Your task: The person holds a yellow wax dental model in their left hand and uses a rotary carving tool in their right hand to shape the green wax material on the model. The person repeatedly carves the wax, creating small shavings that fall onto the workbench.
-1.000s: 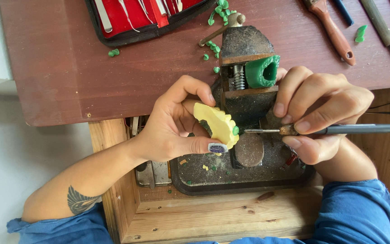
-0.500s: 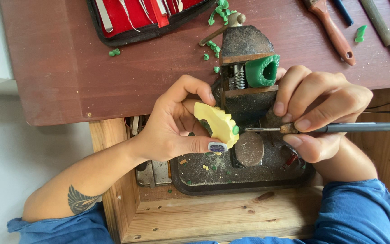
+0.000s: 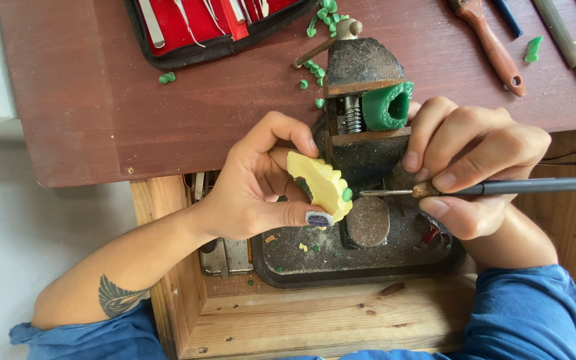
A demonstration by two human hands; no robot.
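My left hand (image 3: 261, 183) pinches a small yellow carved wax piece (image 3: 319, 185) with a scalloped edge, just left of a dark bench vise (image 3: 365, 143). A green spot sits on the piece's right edge. My right hand (image 3: 478, 167) grips a thin dark-handled metal tool (image 3: 501, 188) like a pen; its fine tip points left and nearly touches the yellow piece. A hollow green wax block (image 3: 388, 105) is clamped in the vise, just above my right fingers.
The vise stands on a dusty dark metal tray (image 3: 341, 257) in a wooden drawer (image 3: 301, 313). On the brown bench top (image 3: 101, 100) lie an open red tool roll (image 3: 208, 23), green wax shavings (image 3: 315, 67), a wooden-handled tool (image 3: 495, 47) and files (image 3: 568, 50).
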